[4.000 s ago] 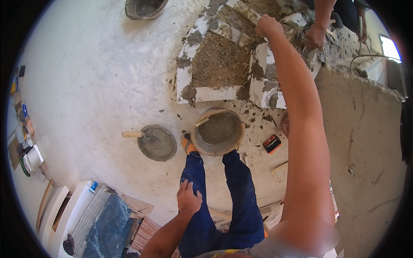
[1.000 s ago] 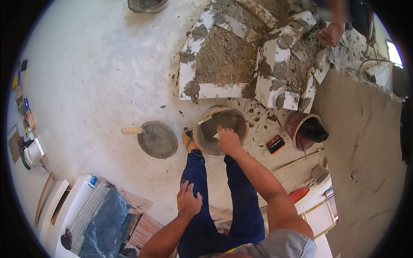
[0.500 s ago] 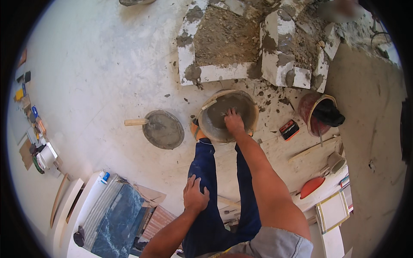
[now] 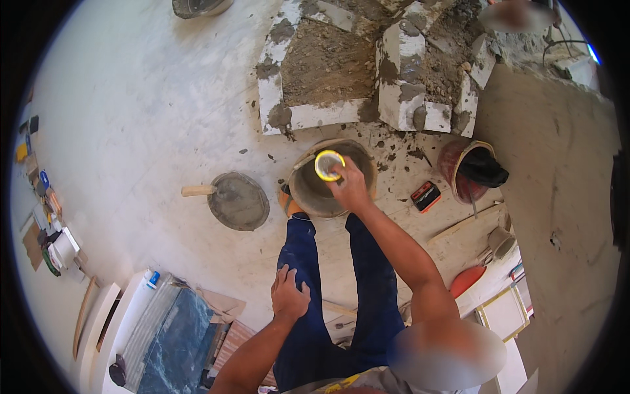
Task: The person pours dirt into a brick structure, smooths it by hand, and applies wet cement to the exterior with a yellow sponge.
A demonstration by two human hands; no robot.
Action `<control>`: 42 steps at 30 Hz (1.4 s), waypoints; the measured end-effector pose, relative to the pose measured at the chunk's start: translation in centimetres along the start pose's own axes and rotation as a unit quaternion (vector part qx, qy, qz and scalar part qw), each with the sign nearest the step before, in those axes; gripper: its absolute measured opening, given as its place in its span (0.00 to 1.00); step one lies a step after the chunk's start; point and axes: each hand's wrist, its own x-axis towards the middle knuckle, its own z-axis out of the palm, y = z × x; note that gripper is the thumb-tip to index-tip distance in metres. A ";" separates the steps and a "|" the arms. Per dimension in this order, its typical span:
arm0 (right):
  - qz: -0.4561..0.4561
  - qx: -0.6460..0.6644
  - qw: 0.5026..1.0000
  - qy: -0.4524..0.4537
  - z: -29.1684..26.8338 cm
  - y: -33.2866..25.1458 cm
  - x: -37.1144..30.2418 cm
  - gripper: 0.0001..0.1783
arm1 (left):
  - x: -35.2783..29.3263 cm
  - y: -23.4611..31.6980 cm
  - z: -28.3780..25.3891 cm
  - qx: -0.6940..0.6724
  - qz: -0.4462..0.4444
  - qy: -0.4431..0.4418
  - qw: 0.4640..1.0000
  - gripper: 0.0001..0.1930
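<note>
My right hand (image 4: 352, 185) is closed on a small round cup (image 4: 320, 176) with a bright yellow rim and a pale inside, held over a wide mortar tub (image 4: 303, 205). The tub stands on the floor between my feet, its rim caked with dried mortar and its inside grey. My left hand (image 4: 290, 293) lies on my left thigh, fingers stretched out, holding nothing. Left of the tub is a round shallow pan (image 4: 244, 209) of grey mortar; a wooden handle (image 4: 198, 190) sticks out over its edge.
Beyond the tub, white blocks (image 4: 328, 113) joined with mortar frame beds of rubble (image 4: 328, 65). At right stand a red bucket (image 4: 449, 164) holding a black bag (image 4: 482, 172) and a red-and-black box (image 4: 425, 196). A blue marbled slab (image 4: 176, 338) lies lower left.
My right hand has risen from inside the tub, and the yellow-rimmed cup now shows in it. My left hand stays on my thigh. The whole view has shifted slightly.
</note>
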 end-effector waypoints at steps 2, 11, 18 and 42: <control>0.019 0.000 0.997 0.073 0.1 -1.1 3.3 0.16 | 0.0 0.1 -0.3 0.006 0.001 -0.003 1.000 0.28; 0.256 0.439 0.822 0.257 2.5 3.1 17.0 0.18 | 0.4 0.5 -1.0 0.019 0.006 -0.010 1.000 0.29; 0.334 0.590 0.723 0.135 5.9 0.0 19.3 0.21 | 0.3 -0.1 -0.9 0.019 0.015 0.001 1.000 0.29; 0.124 -0.405 0.897 -0.127 11.6 12.2 -1.4 0.15 | 0.5 0.1 -0.8 0.029 0.007 -0.005 1.000 0.28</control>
